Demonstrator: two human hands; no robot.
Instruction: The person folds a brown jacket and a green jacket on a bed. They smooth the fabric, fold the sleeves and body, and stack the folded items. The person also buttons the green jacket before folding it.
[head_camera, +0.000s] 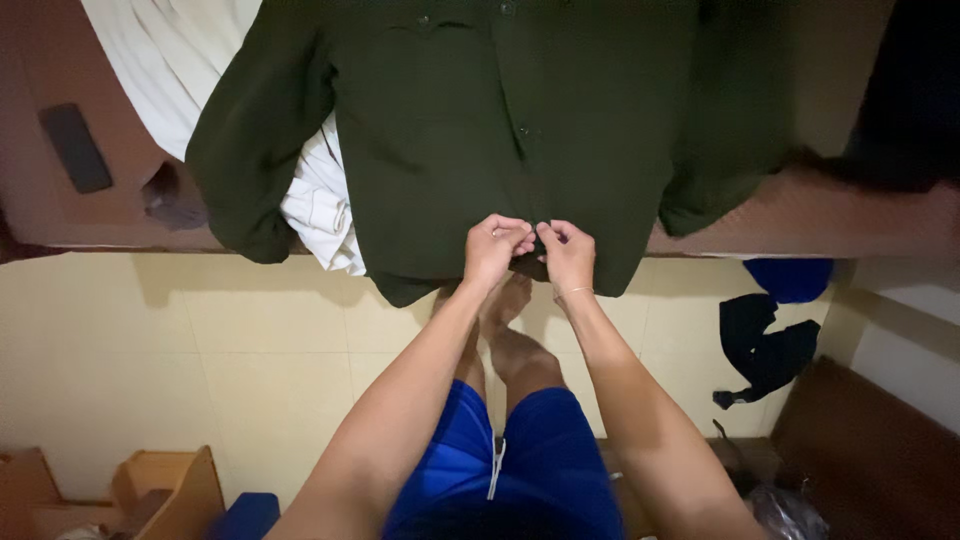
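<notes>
A dark green shirt lies spread front-up on a reddish-brown bed, its hem hanging over the bed's near edge above the pale tiled floor. Both hands meet at the lower end of the button placket, right at that edge: the left hand and the right hand each have fingers curled tight, pinching the shirt's front fabric between thumb and fingertips, knuckles nearly touching. A white cloth lies under the shirt's left sleeve, and a dark flat remote rests farther left on the bed. The floor to the left lies open; dark clothing sits to the right. A wooden box stands at lower left, its contents unclear.
</notes>
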